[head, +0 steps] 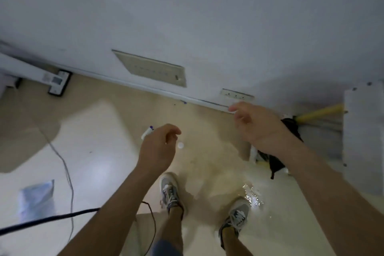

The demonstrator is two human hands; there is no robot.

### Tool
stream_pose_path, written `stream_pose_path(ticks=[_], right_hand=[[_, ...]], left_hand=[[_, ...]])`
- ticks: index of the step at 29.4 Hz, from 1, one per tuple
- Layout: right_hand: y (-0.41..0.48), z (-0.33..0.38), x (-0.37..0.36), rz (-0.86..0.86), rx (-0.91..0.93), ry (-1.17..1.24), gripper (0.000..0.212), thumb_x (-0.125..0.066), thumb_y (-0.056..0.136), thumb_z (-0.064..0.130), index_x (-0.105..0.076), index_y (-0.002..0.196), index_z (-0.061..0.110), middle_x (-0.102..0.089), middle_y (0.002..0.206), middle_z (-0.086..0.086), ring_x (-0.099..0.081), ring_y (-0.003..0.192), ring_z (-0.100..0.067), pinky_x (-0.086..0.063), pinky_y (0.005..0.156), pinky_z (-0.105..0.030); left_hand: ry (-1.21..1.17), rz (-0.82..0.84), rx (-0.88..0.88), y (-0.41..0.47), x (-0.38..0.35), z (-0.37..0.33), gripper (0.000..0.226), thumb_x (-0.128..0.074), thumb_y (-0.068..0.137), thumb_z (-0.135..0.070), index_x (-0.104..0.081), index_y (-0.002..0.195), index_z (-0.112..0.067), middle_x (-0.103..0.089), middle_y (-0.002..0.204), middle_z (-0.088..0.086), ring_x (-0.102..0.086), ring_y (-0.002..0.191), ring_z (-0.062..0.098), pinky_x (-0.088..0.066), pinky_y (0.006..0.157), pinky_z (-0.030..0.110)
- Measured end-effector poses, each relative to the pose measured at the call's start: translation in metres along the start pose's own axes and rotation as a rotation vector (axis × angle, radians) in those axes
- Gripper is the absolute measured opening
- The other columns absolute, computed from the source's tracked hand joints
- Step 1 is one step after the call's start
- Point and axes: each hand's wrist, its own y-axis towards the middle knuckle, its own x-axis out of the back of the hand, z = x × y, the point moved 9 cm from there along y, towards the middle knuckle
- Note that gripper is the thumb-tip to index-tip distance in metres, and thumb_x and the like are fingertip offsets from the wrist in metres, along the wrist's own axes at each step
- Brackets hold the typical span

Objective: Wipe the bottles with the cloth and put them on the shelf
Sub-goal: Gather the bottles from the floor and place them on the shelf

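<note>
I look straight down at a pale floor by a white wall. My left hand (159, 147) hangs over the floor with loosely curled fingers and holds nothing. My right hand (252, 124) is also held out, fingers relaxed and empty. A small white bottle with a purple tip (146, 132) lies on the floor just behind my left hand. A round white cap (180, 145) lies beside that hand. No cloth is in either hand. A white shelf unit (362, 131) stands at the right edge.
My two feet in grey sneakers (170, 191) stand on the floor, with a wet puddle (252, 194) by the right foot. Cables (64, 172) trail at the left. A black bag (276, 162) and a yellow handle (318, 112) sit by the shelf. A bluish plastic bag (37, 197) lies bottom left.
</note>
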Motion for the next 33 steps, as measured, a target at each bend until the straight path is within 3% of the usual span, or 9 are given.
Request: stream_pose_path(ticks=[5,9,18,21,24,29,31,33], right_hand=[[0.069,-0.006,-0.184,0.278,-0.096,-0.018,0.051,-0.06,0.093,0.019,-0.044,0.14,0.029,-0.051,0.123,-0.001,-0.054,0.109,-0.019,-0.045,0.098,-0.034],[0.112,-0.041,-0.281,0.361,-0.192,-0.067,0.064,-0.059,0.093,0.02,-0.031,0.15,0.029,-0.047,0.137,-0.009,-0.055,0.115,-0.024,-0.043,0.094,-0.03],[0.207,-0.159,-0.454,0.439,-0.257,-0.185,0.08,-0.06,0.091,0.018,-0.015,0.155,0.036,-0.032,0.151,-0.011,-0.052,0.122,-0.032,-0.045,0.1,-0.036],[0.236,-0.191,-0.502,0.456,-0.242,-0.18,0.082,-0.061,0.092,0.016,-0.013,0.155,0.037,-0.041,0.144,-0.013,-0.055,0.117,-0.031,-0.045,0.092,-0.032],[0.253,-0.214,-0.538,0.473,-0.245,-0.19,0.074,-0.063,0.094,0.019,-0.022,0.154,0.03,-0.05,0.143,-0.011,-0.055,0.122,-0.032,-0.045,0.096,-0.034],[0.263,-0.22,-0.532,0.208,-0.185,-0.21,0.032,-0.053,0.099,0.021,-0.058,0.131,0.016,-0.067,0.124,-0.011,-0.06,0.115,-0.033,-0.048,0.094,-0.038],[0.257,-0.21,-0.52,0.146,-0.145,-0.142,0.029,-0.055,0.099,0.025,-0.063,0.124,0.013,-0.071,0.113,-0.012,-0.065,0.106,-0.033,-0.052,0.087,-0.039],[0.242,-0.201,-0.489,0.064,-0.15,-0.036,0.024,-0.06,0.096,0.027,-0.066,0.115,0.013,-0.073,0.096,-0.006,-0.068,0.089,-0.026,-0.052,0.075,-0.031]], left_hand=[[0.158,-0.035,0.165,0.049,0.036,0.158,0.035,-0.052,0.088,-0.002,-0.064,0.115,-0.02,-0.063,0.109,0.001,-0.056,0.099,0.019,-0.042,0.081,0.028],[0.289,-0.019,0.179,0.102,0.021,0.242,0.04,-0.055,0.088,-0.007,-0.058,0.126,-0.017,-0.059,0.118,0.007,-0.052,0.104,0.025,-0.039,0.078,0.028],[0.311,0.162,0.148,0.219,-0.117,0.359,0.062,-0.062,0.09,-0.02,-0.035,0.145,-0.007,-0.048,0.139,0.015,-0.047,0.125,0.034,-0.038,0.098,0.037],[0.331,0.19,0.184,0.251,-0.158,0.388,0.058,-0.065,0.087,-0.023,-0.037,0.136,-0.011,-0.056,0.127,0.013,-0.054,0.113,0.035,-0.04,0.09,0.037],[0.404,0.183,0.22,0.263,-0.183,0.41,0.049,-0.06,0.086,-0.014,-0.04,0.131,-0.019,-0.057,0.114,0.01,-0.057,0.101,0.032,-0.038,0.085,0.034],[0.367,0.096,0.202,0.262,-0.187,0.41,0.034,-0.051,0.094,-0.01,-0.046,0.127,-0.02,-0.056,0.093,0.004,-0.048,0.08,0.022,-0.034,0.071,0.03],[0.393,0.113,0.173,0.254,-0.187,0.397,0.032,-0.048,0.098,-0.017,-0.045,0.129,-0.019,-0.062,0.098,0.008,-0.052,0.081,0.025,-0.034,0.07,0.031],[0.384,0.136,0.167,0.239,-0.185,0.373,0.033,-0.048,0.099,-0.023,-0.044,0.131,-0.019,-0.063,0.103,0.01,-0.059,0.092,0.032,-0.036,0.071,0.033]])
